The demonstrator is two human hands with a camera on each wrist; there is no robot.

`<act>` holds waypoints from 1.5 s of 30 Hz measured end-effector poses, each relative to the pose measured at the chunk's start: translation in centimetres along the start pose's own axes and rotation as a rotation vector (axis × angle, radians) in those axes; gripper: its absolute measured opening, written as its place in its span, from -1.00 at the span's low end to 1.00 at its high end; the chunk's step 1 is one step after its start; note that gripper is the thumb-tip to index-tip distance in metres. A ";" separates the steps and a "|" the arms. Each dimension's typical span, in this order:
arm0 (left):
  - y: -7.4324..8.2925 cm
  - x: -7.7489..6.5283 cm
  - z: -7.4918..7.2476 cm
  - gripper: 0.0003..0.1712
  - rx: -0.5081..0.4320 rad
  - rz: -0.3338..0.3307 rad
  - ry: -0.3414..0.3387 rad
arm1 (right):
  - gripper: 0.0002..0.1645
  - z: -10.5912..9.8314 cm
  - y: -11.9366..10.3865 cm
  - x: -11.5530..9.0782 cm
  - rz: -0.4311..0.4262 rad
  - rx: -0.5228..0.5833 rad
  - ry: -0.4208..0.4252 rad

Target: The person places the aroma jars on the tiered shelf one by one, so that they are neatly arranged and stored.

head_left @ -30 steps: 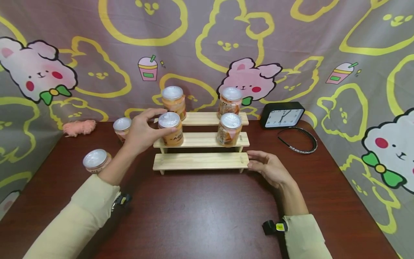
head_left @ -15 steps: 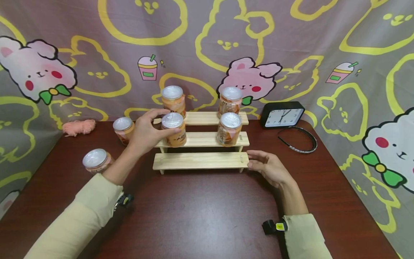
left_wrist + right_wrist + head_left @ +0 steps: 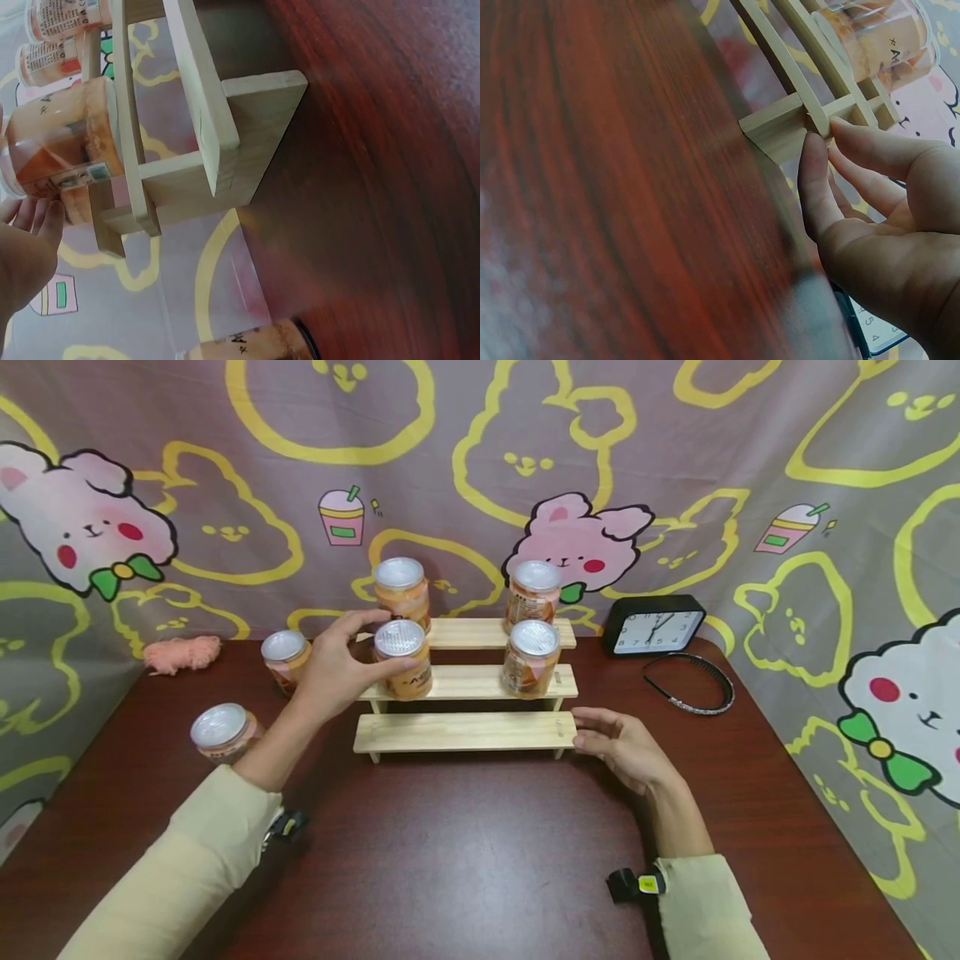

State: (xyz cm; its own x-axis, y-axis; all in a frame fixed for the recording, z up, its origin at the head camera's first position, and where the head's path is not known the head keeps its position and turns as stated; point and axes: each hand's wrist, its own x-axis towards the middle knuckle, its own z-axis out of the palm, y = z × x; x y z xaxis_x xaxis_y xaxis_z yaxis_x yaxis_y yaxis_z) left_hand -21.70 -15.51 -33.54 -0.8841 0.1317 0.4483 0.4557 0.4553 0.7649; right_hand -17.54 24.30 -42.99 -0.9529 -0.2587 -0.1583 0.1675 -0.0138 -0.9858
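Note:
A three-step wooden rack [image 3: 465, 732] stands mid-table. My left hand [image 3: 358, 653] grips an orange jar with a silver lid [image 3: 405, 662] on the left of the middle step, thumb in front and forefinger behind. In the left wrist view the jar [image 3: 64, 146] lies against my fingers [image 3: 30, 225]. My right hand [image 3: 603, 739] rests open at the right end of the bottom step, its fingertips [image 3: 815, 146] touching the wood [image 3: 780, 127]. Three more jars stand on the rack: top left [image 3: 401, 587], top right [image 3: 532, 591], middle right [image 3: 531, 658].
Two more jars stand on the brown table at the left [image 3: 283, 656] [image 3: 221, 732]. A pink fluffy thing [image 3: 183, 653] lies at the back left. A black clock [image 3: 654, 625] and a black headband [image 3: 693, 687] sit at the back right. Patterned cloth walls surround the table.
My left hand has shifted the jar a little to the right along the middle step. The right hand has stayed at the rack's end.

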 end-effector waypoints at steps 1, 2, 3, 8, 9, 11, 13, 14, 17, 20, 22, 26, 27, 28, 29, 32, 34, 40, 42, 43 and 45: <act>0.0 0.0 -0.1 -0.28 -0.026 -0.005 -0.007 | -0.29 0.0 0.0 0.0 0.001 0.001 0.000; -0.1 -0.1 -0.3 -0.28 -0.051 -0.011 -0.013 | -0.29 0.0 0.0 0.0 0.001 0.000 0.001; -0.1 -0.1 -0.5 -0.28 -0.067 -0.019 -0.019 | -0.29 0.0 0.0 -0.1 0.000 -0.001 0.001; -0.3 -0.5 -1.6 -0.27 -0.082 -0.073 -0.044 | -0.29 -0.1 0.1 -0.2 -0.001 -0.005 0.006; -0.4 -0.6 -1.9 -0.25 -0.073 -0.085 -0.050 | -0.30 -0.1 0.1 -0.2 -0.001 -0.005 0.008; -0.4 -0.7 -2.4 -0.23 -0.052 -0.114 -0.057 | -0.30 -0.1 0.1 -0.2 -0.001 -0.002 0.009; -0.4 -1.0 -3.0 -0.23 -0.020 -0.144 -0.057 | -0.30 0.0 0.1 -0.2 0.001 0.003 0.010; -0.4 -1.1 -3.3 -0.24 -0.006 -0.155 -0.052 | -0.30 0.0 0.1 -0.2 0.001 0.005 0.009; -0.4 -1.4 -4.5 -0.30 0.008 -0.196 -0.023 | -0.30 0.0 0.1 -0.2 0.002 0.006 0.008; -0.5 -1.9 -5.6 -0.33 0.004 -0.233 0.011 | -0.30 -0.1 0.1 -0.3 0.005 -0.005 0.008; -0.6 -2.2 -6.4 -0.32 0.002 -0.263 0.026 | -0.30 -0.1 0.2 -0.3 0.007 -0.011 0.008; -1.2 -2.9 -7.6 -0.31 0.005 -0.285 0.038 | -0.31 -0.2 0.2 -0.2 0.004 -0.010 0.009; -1.3 -3.1 -7.8 -0.32 0.013 -0.285 0.039 | -0.31 -0.2 0.3 -0.2 0.004 -0.008 0.009; -1.5 -3.3 -8.1 -0.33 0.016 -0.283 0.042 | -0.31 -0.2 0.3 -0.2 0.002 -0.007 0.010; -1.6 -3.5 -8.4 -0.33 0.019 -0.283 0.044 | -0.31 -0.2 0.3 -0.2 0.001 -0.005 0.010; -2.2 -4.1 -9.4 -0.34 0.039 -0.292 0.044 | -0.30 -0.2 0.2 -0.2 0.004 -0.006 0.011; -2.6 -4.5 -10.0 -0.34 0.054 -0.299 0.036 | -0.30 -0.2 0.2 -0.2 0.005 -0.007 0.008; -4.0 -5.7 -11.6 -0.34 0.069 -0.301 0.028 | -0.30 -0.2 0.2 -0.2 0.009 -0.013 0.006; -4.5 -6.0 -12.0 -0.35 0.059 -0.301 0.036 | -0.30 -0.2 0.1 -0.2 0.005 -0.012 0.003; -4.7 -6.2 -12.2 -0.36 0.054 -0.295 0.036 | -0.30 -0.2 0.1 -0.1 0.003 -0.011 0.002; -5.2 -6.6 -12.6 -0.37 0.050 -0.285 0.033 | -0.30 -0.2 0.1 -0.1 0.002 -0.010 0.003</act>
State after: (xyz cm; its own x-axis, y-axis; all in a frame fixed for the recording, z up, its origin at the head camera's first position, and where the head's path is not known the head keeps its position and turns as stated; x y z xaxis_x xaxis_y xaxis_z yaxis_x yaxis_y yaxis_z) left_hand -16.95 -29.85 -34.61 -0.9716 -0.0362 0.2339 0.1829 0.5124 0.8390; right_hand -17.50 24.48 -43.06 -0.9534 -0.2558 -0.1601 0.1666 -0.0038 -0.9860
